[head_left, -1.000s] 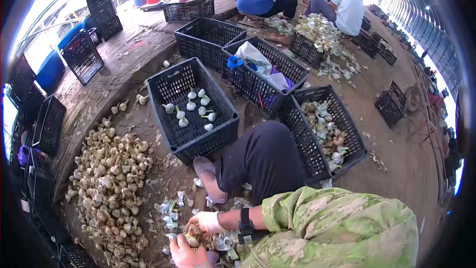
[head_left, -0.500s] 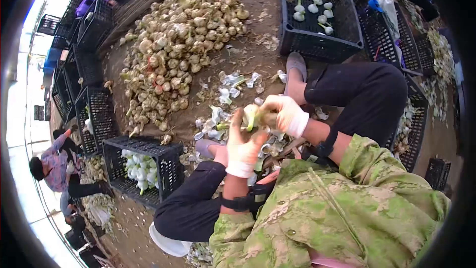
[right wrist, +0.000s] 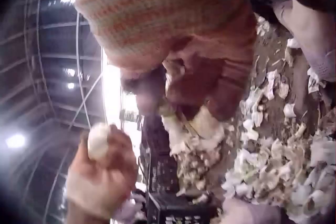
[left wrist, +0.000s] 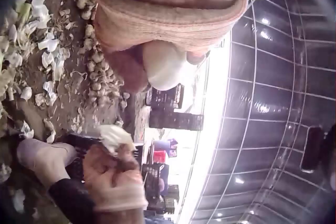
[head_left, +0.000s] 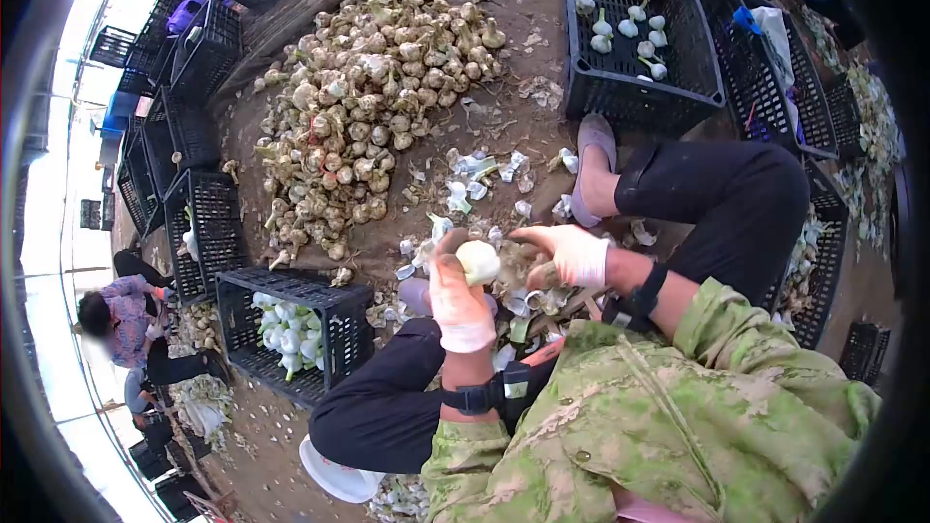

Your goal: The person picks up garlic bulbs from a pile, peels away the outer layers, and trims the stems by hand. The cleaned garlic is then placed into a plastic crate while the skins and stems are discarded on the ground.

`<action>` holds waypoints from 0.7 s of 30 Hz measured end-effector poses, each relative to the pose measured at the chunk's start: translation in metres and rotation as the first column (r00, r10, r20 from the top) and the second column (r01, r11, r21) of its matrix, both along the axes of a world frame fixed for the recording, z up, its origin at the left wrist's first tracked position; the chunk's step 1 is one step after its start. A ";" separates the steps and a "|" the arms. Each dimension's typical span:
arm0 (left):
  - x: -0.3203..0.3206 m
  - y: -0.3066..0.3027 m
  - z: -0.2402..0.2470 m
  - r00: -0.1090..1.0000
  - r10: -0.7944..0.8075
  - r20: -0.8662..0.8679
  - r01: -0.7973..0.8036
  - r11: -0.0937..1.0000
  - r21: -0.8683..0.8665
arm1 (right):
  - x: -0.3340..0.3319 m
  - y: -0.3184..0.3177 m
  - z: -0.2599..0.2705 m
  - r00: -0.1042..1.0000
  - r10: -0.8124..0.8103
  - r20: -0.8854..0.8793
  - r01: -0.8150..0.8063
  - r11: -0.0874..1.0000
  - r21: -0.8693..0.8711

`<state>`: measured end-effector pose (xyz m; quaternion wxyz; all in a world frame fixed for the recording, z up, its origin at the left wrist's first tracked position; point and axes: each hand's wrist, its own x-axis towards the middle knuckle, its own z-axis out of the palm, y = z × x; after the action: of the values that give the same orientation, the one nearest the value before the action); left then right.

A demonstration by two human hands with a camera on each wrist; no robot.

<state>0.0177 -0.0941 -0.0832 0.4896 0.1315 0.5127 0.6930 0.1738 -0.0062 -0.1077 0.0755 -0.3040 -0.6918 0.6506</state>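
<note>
A smooth white garlic bulb (head_left: pixel 478 261) is gripped between the fingers and thumb of my left hand (head_left: pixel 459 302); the left wrist view shows the same garlic bulb (left wrist: pixel 164 65) under the glove cuff. My right hand (head_left: pixel 573 254), a short way to the right, pinches a piece of pale garlic skin (left wrist: pixel 115 138), seen in the left wrist view below its curled fingers. Both hands wear light gloves with dirty fingertips. Beneath them, torn garlic skins (head_left: pixel 463 196) litter the ground. Ahead and to the left lies a heap of unpeeled garlic (head_left: pixel 378 87).
A black crate (head_left: pixel 639 102) with several white bulbs stands beyond my right foot. Another crate (head_left: pixel 339 305), by my left knee, holds many white bulbs. More crates line the left side, where another person (head_left: pixel 126 320) sits. A white basin (head_left: pixel 339 473) is beside my left leg.
The head view has swung down and left since a second ago. Half a second ago both hands met at a bulb with greenish skin; now they are apart, the left with the white bulb.
</note>
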 end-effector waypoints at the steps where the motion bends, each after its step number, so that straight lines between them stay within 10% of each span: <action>1: 0.006 0.001 -0.006 0.996 -0.001 -0.087 0.000 1.000 -0.009 | -0.008 -0.005 0.001 0.971 -0.117 -0.210 0.097 0.990 -0.101; 3: 0.021 -0.002 -0.013 0.963 -0.099 -0.252 0.116 0.992 0.054 | -0.009 -0.006 0.008 0.894 -0.378 -0.238 0.123 0.721 -0.682; 6: 0.011 0.000 0.003 0.791 -0.164 -0.589 0.120 0.986 -0.113 | -0.004 0.008 0.013 0.891 -0.382 -0.247 0.124 0.727 -0.675; 9: 0.003 0.006 0.027 -0.012 -0.179 -0.984 0.083 0.980 -0.179 | -0.007 0.006 0.007 0.909 -0.380 -0.172 0.237 0.808 -0.539; 16: 0.011 0.011 0.034 -0.133 -0.412 -0.902 0.008 0.909 -0.416 | -0.003 0.005 -0.004 0.935 -0.282 -0.217 0.208 0.928 -0.310; 17: 0.011 0.011 0.033 -0.130 -0.414 -0.901 0.001 0.909 -0.418 | -0.001 0.005 -0.003 0.946 -0.251 -0.204 0.185 0.938 -0.293; 19: 0.009 0.012 0.026 0.362 -0.381 -0.851 0.013 0.915 -0.404 | 0.007 0.010 0.014 0.953 -0.236 -0.190 0.116 0.864 -0.490; 21: -0.011 0.011 0.015 0.945 -0.169 -0.281 0.077 0.947 -0.312 | 0.011 0.011 0.012 0.872 -0.266 -0.410 0.018 0.856 -0.517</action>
<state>0.0067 -0.0834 -0.0687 0.4619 0.1938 0.6705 0.5473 0.1846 0.0047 -0.0958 0.2085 -0.1991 -0.4363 0.8524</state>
